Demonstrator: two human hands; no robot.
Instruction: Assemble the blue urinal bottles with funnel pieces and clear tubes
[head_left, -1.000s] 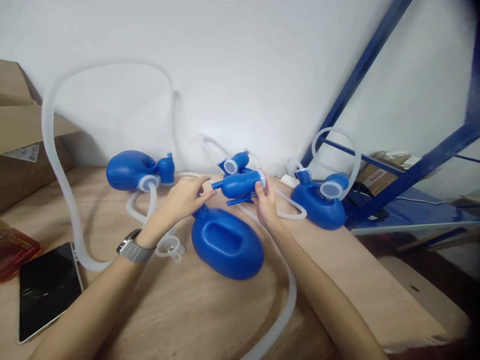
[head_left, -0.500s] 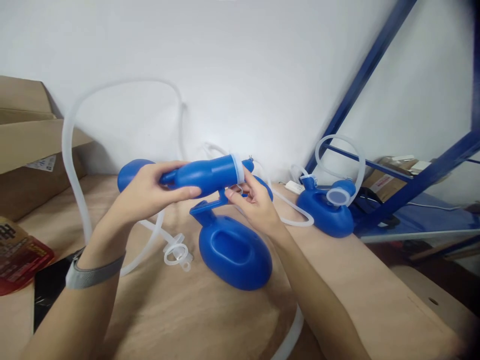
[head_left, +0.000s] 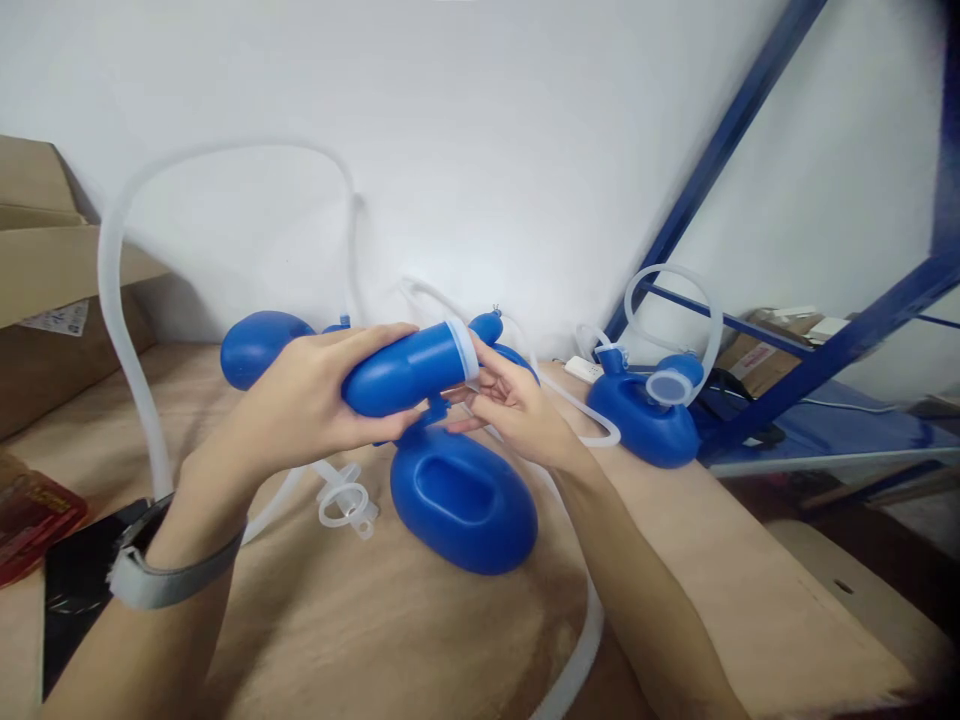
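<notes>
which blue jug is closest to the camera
The front centre jug, below the held blue cup; the left jug, right jug and partly hidden back jug sit farther off.

Single head-worn view, forward and down

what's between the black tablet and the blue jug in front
In the head view, the left forearm with its watch comes first, partly hiding the black tablet; then a pale hose and a clear ringed fitting, before the blue jug.

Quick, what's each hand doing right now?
Left hand: closed around the blue cylindrical piece.
Right hand: at its white rim; whether gripping can't be told.
</notes>
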